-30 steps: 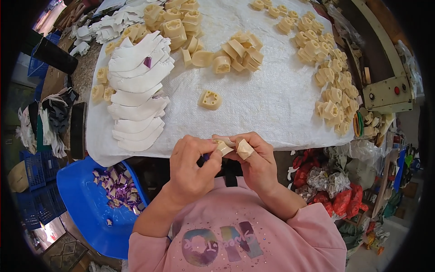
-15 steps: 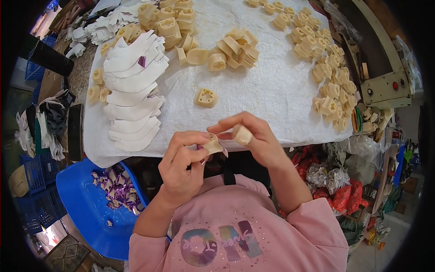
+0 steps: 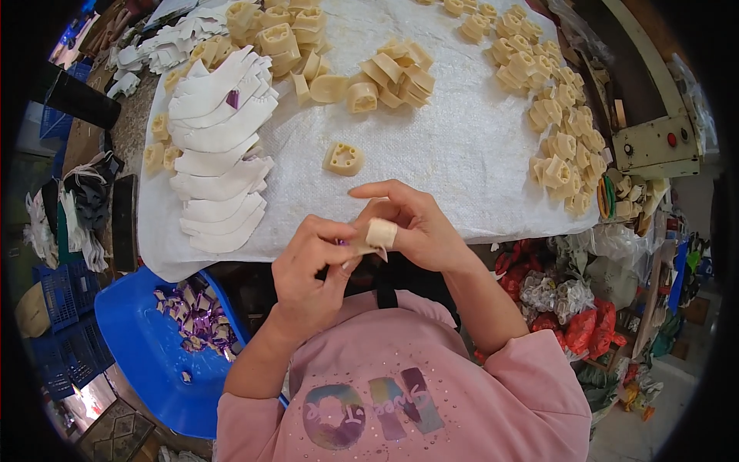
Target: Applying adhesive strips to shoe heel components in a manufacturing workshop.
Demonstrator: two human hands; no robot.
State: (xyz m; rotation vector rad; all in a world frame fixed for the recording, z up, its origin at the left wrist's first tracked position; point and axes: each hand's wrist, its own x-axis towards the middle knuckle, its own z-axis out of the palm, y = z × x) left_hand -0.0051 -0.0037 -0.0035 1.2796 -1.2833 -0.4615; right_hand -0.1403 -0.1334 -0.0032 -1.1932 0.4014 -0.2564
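Observation:
Both hands meet just in front of the table's near edge. My right hand [image 3: 412, 223] pinches a small cream moulded piece [image 3: 380, 232] between thumb and fingers. My left hand [image 3: 312, 269] grips the same piece from the left, with a sliver of purple showing at its fingertips. One more cream piece [image 3: 343, 159] lies alone on the white cloth [image 3: 462, 154] just beyond my hands. A column of overlapping white curved sheets [image 3: 219, 154] runs down the cloth's left side.
Heaps of cream pieces lie at the cloth's top centre [image 3: 385, 73] and along its right side [image 3: 554, 131]. A blue bin [image 3: 146, 346] with purple scraps sits at my lower left. A beige machine box [image 3: 654, 146] stands right, bags of scraps [image 3: 577, 300] below it.
My hands have shifted a little away from my body and toward the table edge. The right hand has turned the cream piece so its flat face shows, and the two hands stay together.

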